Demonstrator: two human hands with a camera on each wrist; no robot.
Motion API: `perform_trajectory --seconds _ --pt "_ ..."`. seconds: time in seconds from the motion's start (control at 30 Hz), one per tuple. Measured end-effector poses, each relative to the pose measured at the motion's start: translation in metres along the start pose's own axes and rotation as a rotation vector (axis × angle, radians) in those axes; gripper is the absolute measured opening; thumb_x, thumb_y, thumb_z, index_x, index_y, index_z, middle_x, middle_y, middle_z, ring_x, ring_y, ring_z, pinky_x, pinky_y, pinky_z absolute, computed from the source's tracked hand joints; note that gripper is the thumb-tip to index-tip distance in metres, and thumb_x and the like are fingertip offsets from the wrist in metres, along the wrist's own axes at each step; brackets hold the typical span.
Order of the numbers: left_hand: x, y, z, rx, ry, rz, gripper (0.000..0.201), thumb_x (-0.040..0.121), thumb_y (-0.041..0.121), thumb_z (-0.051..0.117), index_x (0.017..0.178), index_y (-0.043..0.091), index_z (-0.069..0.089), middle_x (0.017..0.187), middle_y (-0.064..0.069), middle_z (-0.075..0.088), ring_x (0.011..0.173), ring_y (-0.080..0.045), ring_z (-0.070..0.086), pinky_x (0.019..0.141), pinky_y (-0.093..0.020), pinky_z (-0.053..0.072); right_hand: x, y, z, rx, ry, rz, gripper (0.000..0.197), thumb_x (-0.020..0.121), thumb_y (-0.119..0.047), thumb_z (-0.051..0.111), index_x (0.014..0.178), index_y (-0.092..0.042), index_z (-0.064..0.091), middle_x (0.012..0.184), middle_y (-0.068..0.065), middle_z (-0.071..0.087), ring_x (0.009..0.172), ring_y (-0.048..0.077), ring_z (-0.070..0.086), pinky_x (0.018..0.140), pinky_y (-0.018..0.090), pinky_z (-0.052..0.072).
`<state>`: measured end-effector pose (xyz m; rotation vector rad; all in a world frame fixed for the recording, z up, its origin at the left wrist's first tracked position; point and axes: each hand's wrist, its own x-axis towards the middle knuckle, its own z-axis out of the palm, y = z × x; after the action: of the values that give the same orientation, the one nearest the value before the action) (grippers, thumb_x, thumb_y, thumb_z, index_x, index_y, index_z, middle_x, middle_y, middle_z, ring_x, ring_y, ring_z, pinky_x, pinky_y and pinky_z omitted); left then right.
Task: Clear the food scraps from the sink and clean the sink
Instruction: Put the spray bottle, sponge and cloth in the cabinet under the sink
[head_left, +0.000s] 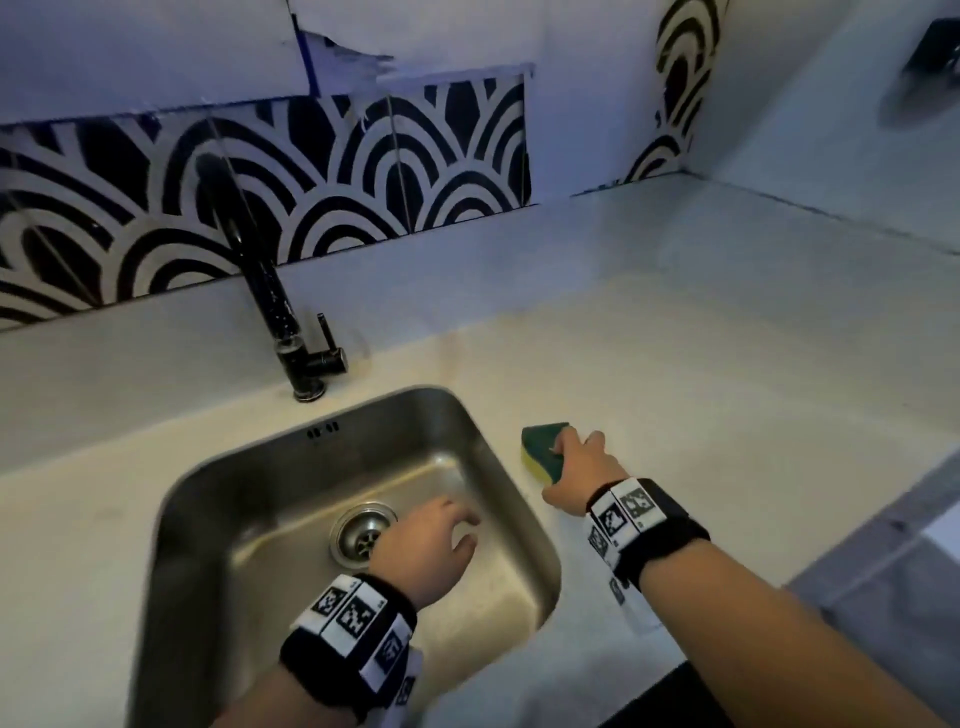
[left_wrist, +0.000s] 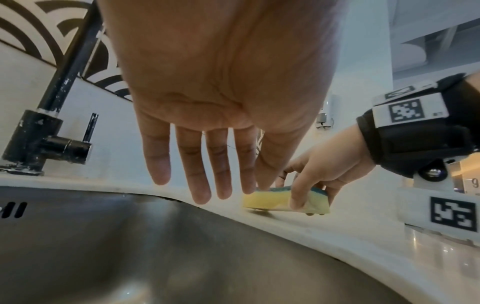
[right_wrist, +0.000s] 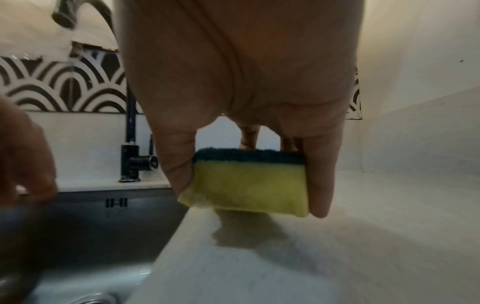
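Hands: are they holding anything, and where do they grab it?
The right hand grips the sponge by its two sides, thumb against fingers. The left hand holds nothing.

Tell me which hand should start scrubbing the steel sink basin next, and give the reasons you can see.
Right. The right hand already grips the yellow sponge with the green scouring top on the white countertop beside the stainless steel sink. The left hand hovers empty over the basin, fingers straight.
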<state>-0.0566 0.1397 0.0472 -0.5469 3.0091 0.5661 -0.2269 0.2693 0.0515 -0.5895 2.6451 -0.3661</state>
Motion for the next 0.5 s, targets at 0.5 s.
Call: perform_trajectory --seconds 0.5 --pt "-0.17 0.053 0.043 0.075 -0.043 -0.239 0.034 0.092 0.039 0.046 0.126 0.036 0.053 0.133 0.009 0.052 0.121 -0.015 0.051 0.097 -0.031 0.042 -0.206 0.062 0.05 0.068 -0.061 -0.364 0.049 0.073 -0.027 0.068 0.11 -0.025 0.036 0.114 0.004 0.032 0.092 0.03 0.059 0.085 0.038 0.05"
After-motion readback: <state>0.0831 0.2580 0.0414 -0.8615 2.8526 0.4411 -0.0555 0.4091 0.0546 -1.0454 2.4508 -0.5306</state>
